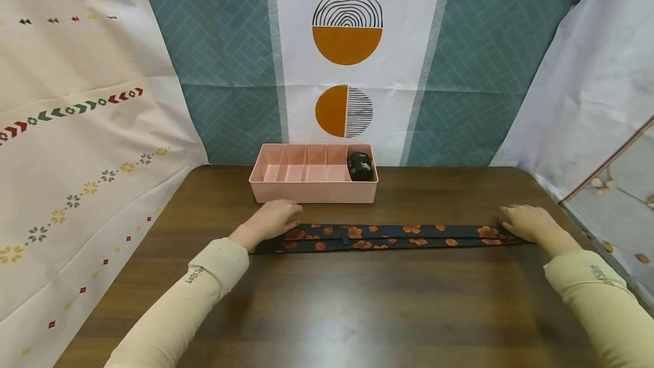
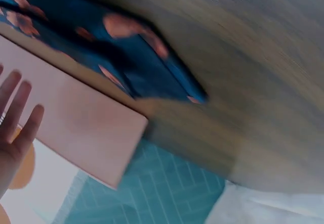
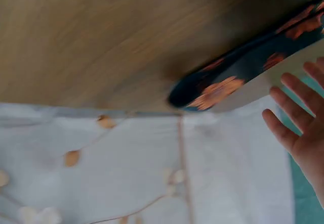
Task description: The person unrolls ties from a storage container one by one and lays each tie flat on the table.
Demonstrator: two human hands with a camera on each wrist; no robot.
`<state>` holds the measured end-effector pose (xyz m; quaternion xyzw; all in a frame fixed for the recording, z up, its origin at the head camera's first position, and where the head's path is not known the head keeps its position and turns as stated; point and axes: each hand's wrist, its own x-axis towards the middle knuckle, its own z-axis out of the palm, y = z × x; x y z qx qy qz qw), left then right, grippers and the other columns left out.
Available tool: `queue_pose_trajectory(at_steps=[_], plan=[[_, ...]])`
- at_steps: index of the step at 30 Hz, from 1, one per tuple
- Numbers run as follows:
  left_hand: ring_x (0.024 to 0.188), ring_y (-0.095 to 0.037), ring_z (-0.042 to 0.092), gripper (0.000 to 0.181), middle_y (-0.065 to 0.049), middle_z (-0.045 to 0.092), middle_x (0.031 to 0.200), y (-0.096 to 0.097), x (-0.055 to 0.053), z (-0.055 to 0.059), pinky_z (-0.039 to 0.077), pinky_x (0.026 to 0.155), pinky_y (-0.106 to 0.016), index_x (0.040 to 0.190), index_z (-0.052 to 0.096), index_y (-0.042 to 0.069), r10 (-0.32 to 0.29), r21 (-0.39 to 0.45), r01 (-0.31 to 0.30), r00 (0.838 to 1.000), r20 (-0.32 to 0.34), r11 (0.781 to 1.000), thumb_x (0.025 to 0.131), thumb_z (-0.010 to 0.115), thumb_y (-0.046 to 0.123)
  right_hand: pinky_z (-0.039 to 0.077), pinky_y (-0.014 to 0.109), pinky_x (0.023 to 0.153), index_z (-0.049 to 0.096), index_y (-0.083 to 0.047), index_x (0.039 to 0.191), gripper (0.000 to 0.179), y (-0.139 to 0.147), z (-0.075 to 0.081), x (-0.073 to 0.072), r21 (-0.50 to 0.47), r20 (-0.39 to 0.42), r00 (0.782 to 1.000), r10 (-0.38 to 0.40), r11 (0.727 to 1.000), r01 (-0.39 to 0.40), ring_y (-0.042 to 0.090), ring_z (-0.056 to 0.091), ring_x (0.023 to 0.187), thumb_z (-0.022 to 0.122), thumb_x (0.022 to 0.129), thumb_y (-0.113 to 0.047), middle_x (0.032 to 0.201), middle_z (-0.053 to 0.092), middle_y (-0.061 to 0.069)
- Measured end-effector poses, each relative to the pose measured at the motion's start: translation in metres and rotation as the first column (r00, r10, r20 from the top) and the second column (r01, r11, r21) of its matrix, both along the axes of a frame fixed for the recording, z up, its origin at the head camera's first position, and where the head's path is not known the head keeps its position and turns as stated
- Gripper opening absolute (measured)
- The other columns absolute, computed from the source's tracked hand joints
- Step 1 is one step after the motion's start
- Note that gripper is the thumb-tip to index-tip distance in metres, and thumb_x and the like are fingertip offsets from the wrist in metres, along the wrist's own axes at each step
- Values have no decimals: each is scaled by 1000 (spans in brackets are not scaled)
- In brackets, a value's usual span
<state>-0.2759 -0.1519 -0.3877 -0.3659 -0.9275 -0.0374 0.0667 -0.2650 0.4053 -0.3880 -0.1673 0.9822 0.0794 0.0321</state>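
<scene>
A dark navy necktie (image 1: 368,237) with orange flowers lies folded lengthwise across the table, its narrow loop (image 1: 345,235) showing near the middle. Over its left part is my left hand (image 1: 273,220). The left wrist view shows that hand's fingers (image 2: 19,105) straight and spread, apart from the tie's pointed end (image 2: 152,67). At the opposite end is my right hand (image 1: 528,224). Its fingers (image 3: 291,107) are also extended in the right wrist view, beside the tie's folded end (image 3: 217,90), with nothing in them.
Behind the tie stands a pink divided box (image 1: 314,192) at the table's back edge. A dark patterned roll (image 1: 360,166) sits in its rightmost compartment. The brown wooden table (image 1: 347,300) is bordered by hanging cloths (image 1: 230,112) at the back and sides.
</scene>
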Motion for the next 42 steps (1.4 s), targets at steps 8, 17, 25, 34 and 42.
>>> queue_pose_trajectory(at_steps=[8, 17, 25, 34, 42], plan=[[113, -26, 55, 38, -9, 60, 119, 33, -10, -5, 47, 96, -39, 126, 57, 7, 76, 183, -71, 997, -20, 981, 91, 63, 19, 52, 48, 68, 62, 7, 106, 28, -71, -11, -8, -39, -229, 963, 142, 987, -155, 37, 63, 79, 67, 82, -9, 92, 65, 21], [130, -36, 41, 48, -16, 48, 134, 49, -35, -8, 30, 110, -51, 136, 47, 7, 157, 250, -129, 983, -95, 960, 94, 58, 27, 49, 37, 57, 65, 2, 103, 28, -145, -8, -12, -38, -337, 898, 284, 949, -314, 27, 61, 68, 73, 78, -8, 83, 64, 12], [147, -33, 3, 83, -12, 16, 158, 70, -63, -5, 4, 116, -58, 152, 17, 14, 314, 151, -315, 949, 28, 937, 90, 49, 59, 47, 34, 57, 65, 0, 104, 23, -185, -2, -24, -116, -330, 898, 291, 932, -345, 25, 60, 70, 69, 82, -8, 83, 63, 10], [147, -34, -4, 100, -7, 12, 159, 73, -76, -12, -1, 111, -65, 153, 10, 22, 394, 77, -394, 919, 21, 916, 78, 51, 74, 51, 39, 69, 65, 0, 107, 23, -227, 7, -34, -207, -330, 895, 301, 902, -379, 26, 62, 76, 66, 85, -8, 86, 65, 9], [147, -32, 1, 106, -6, 9, 160, 79, -79, -12, 2, 112, -65, 153, 8, 23, 368, 79, -370, 929, 41, 926, 74, 54, 76, 52, 43, 76, 64, 0, 111, 25, -249, 15, -52, -277, -417, 877, 240, 885, -374, 31, 63, 85, 64, 86, -5, 95, 67, 15]])
